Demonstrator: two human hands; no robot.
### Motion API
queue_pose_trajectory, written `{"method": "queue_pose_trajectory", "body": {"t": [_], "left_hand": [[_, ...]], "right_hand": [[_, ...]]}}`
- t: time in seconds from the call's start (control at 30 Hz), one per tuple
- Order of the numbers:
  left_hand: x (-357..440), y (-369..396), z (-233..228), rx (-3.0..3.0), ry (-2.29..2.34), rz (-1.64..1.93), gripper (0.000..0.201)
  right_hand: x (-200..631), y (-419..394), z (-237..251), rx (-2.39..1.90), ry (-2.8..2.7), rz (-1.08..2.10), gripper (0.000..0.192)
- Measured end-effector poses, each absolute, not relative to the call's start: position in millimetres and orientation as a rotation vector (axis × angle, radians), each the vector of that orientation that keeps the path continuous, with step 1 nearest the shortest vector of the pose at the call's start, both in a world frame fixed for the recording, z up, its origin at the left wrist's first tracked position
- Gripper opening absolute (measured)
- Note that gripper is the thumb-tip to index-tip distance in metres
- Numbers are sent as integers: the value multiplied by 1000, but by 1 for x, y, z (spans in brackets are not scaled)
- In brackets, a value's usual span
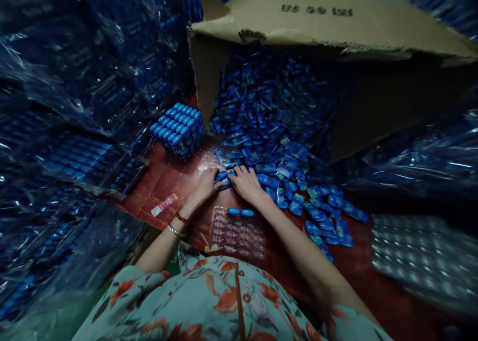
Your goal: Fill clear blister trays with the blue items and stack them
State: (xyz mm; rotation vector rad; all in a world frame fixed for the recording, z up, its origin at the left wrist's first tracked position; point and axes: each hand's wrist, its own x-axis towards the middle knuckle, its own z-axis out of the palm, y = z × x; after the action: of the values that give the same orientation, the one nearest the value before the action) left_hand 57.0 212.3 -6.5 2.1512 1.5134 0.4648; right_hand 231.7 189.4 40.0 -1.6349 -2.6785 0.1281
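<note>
With the left hand (205,181) and right hand (244,181) both grasping small blue pieces (223,177), she should square them before seating them in the clear tray (235,234).

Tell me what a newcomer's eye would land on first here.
First, the heap of small blue packets spilling from the tipped cardboard box onto the red table. At its near edge the left hand and right hand meet over a few packets. Just before them lies a clear blister tray with two blue pieces at its top.
</note>
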Motion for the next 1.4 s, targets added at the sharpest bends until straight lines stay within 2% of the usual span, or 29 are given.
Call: {"method": "queue_pose_trajectory", "body": {"t": [0.2, 0.4, 0.53, 0.63, 0.73, 0.87, 1.0, 1.07, 1.3, 1.4], "left_hand": [[48, 190, -8, 2096, 1522, 531, 45], [54, 201, 14, 2156, 1601, 352, 20], [33, 195, 24, 1892, 1685, 540, 27], [12, 169, 29, 1509, 1559, 737, 38], [7, 129, 30, 1171, 1384, 788, 43], [32, 80, 23, 1011, 1253, 849, 39], [63, 63, 9, 1329, 1171, 1005, 13], [71, 65, 1, 1529, 1158, 1073, 9], [60, 85, -15, 2129, 1026, 1050, 25], [55, 92, -13, 2307, 885, 960, 29]], "right_hand": [[238, 178, 43, -1419, -2751, 209, 34], [222, 198, 31, -1274, -2794, 316, 29], [253, 195, 47, -1327, -2632, 413, 24], [299, 163, 66, -1476, -2226, 653, 25], [343, 115, 80, -1587, -1941, 985, 26], [356, 57, 77, -1678, -1776, 1292, 26], [317, 34, 55, -1724, -1753, 994, 26], [298, 32, 42, -1688, -1803, 803, 28], [274, 37, 29, -1539, -2409, 149, 27], [270, 44, 38, -1526, -2539, 40, 27]]}}
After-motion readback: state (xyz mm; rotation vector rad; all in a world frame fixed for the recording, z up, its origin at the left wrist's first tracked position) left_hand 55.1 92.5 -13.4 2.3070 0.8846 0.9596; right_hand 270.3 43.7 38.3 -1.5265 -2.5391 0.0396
